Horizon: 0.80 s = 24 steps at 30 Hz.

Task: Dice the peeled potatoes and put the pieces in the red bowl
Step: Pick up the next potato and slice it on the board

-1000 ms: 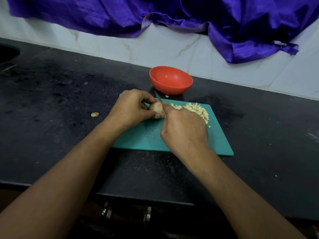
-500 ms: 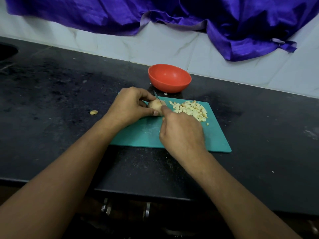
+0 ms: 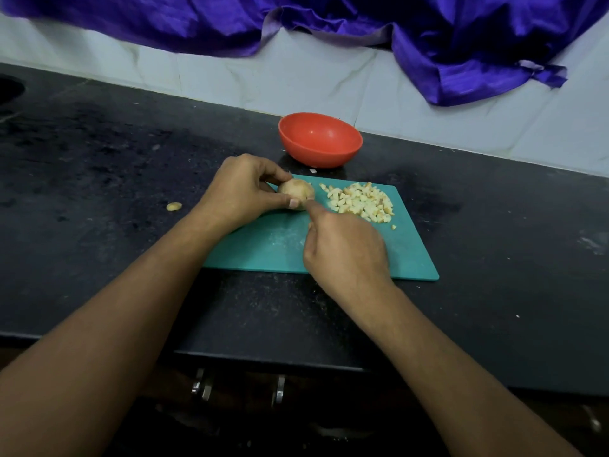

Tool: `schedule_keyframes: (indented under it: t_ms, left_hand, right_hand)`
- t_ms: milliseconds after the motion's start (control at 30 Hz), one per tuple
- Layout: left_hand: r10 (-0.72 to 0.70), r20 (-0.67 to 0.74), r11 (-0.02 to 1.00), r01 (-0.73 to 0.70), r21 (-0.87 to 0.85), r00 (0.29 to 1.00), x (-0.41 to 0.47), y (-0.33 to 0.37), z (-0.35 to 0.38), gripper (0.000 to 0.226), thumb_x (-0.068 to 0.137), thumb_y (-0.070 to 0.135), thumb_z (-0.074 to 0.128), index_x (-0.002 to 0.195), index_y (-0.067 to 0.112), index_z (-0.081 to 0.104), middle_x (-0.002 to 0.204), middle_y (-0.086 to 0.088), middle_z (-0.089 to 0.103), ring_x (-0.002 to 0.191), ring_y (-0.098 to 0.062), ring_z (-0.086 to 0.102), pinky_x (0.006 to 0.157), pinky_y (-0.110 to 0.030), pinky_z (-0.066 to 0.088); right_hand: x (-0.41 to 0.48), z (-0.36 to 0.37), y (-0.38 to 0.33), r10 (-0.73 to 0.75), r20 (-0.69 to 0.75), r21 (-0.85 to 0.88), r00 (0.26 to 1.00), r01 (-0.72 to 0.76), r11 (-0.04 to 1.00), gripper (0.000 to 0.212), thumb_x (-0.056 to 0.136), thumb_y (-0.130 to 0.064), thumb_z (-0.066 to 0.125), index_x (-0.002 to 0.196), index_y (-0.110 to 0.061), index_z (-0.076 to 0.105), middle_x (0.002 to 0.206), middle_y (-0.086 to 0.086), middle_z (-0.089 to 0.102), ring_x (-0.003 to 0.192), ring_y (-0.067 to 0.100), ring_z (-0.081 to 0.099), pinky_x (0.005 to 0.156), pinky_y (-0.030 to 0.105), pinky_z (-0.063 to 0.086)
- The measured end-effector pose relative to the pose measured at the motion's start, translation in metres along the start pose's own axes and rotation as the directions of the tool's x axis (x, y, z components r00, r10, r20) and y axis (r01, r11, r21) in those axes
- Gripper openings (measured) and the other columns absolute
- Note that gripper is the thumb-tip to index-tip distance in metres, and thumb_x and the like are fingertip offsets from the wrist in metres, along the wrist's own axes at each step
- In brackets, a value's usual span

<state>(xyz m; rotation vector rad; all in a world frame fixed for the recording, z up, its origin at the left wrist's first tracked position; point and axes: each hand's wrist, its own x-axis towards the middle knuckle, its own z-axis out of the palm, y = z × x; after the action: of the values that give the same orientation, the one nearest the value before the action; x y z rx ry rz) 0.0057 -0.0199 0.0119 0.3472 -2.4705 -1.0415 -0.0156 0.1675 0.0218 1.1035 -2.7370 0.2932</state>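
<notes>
Right hand (image 3: pixel 346 252) backed off peeled tan potato (image 3: pixel 296 190), its grip: can't tell; left hand (image 3: pixel 244 192) pinches it. Diced pile (image 3: pixel 361 202) beside potato, round red bowl (image 3: pixel 319 155) behind it empty.

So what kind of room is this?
Most likely a home kitchen. A black stone counter runs along a white tiled wall, and on it lie a teal plastic cutting board with small diced potato pieces and a round red plastic bowl.
</notes>
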Motion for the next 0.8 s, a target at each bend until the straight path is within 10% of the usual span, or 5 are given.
schedule_keyframes:
  t_ms: [800]
  left_hand:
    - [0.036, -0.031, 0.999, -0.036, -0.003, 0.999, 0.001, -0.013, 0.002, 0.054, 0.072, 0.039, 0.091, 0.118, 0.031, 0.064, 0.107, 0.013, 0.07, 0.091, -0.01, 0.066, 0.084, -0.039, 0.057]
  right_hand:
    - [0.004, 0.013, 0.023, 0.112, -0.051, 0.297, 0.992, -0.092, 0.95, 0.042, 0.102, -0.036, 0.047, 0.144, -0.037, 0.054, 0.106, -0.004, 0.073, 0.096, 0.021, 0.066, 0.076, 0.038, 0.054]
